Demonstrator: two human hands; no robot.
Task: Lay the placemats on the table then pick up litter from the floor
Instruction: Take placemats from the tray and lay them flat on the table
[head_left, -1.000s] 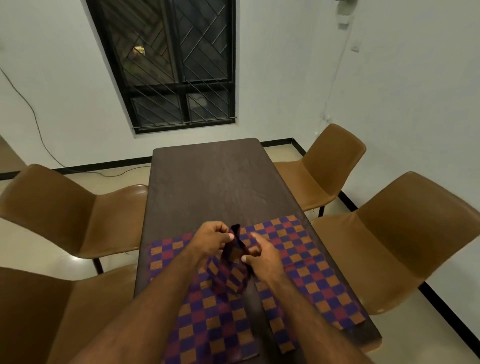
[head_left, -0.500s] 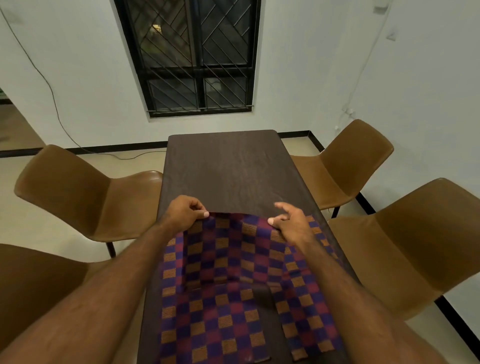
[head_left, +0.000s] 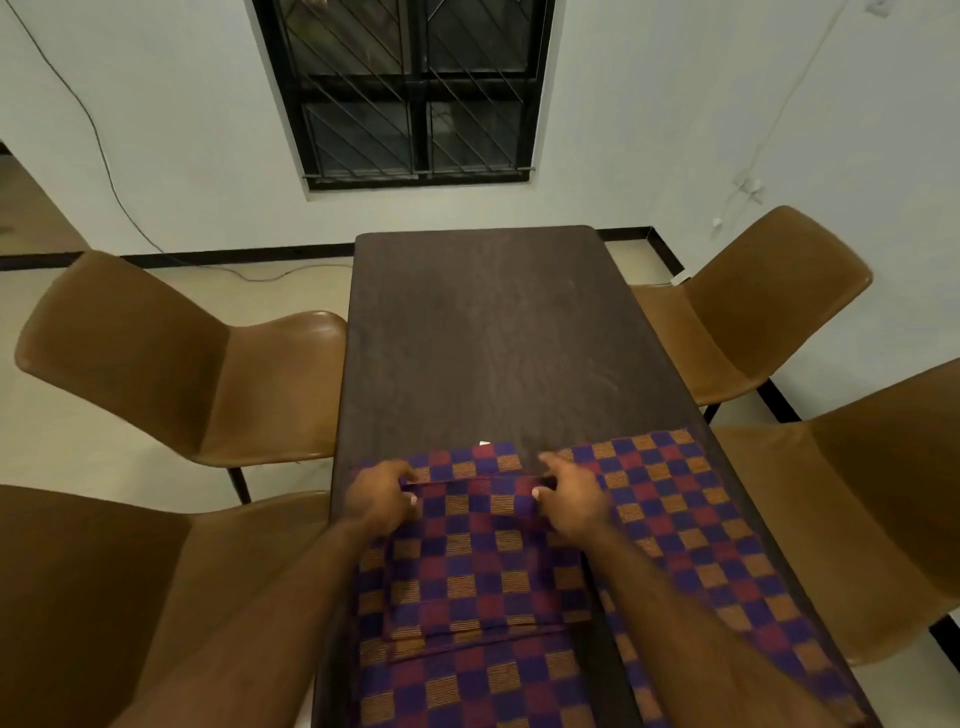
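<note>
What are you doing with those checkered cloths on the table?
A person is setting out placemats on the dark wooden table. The left hand and the right hand each pinch a far corner of a folded checkered placemat, held over another placemat already lying flat. A third one lies on the right side of the table. The far half of the table has no mats yet, and four brown chairs stand around it.

We reach both forearms forward, palms down. Our left hand and right hand pinch, thumbs tucked under curled fingers.
</note>
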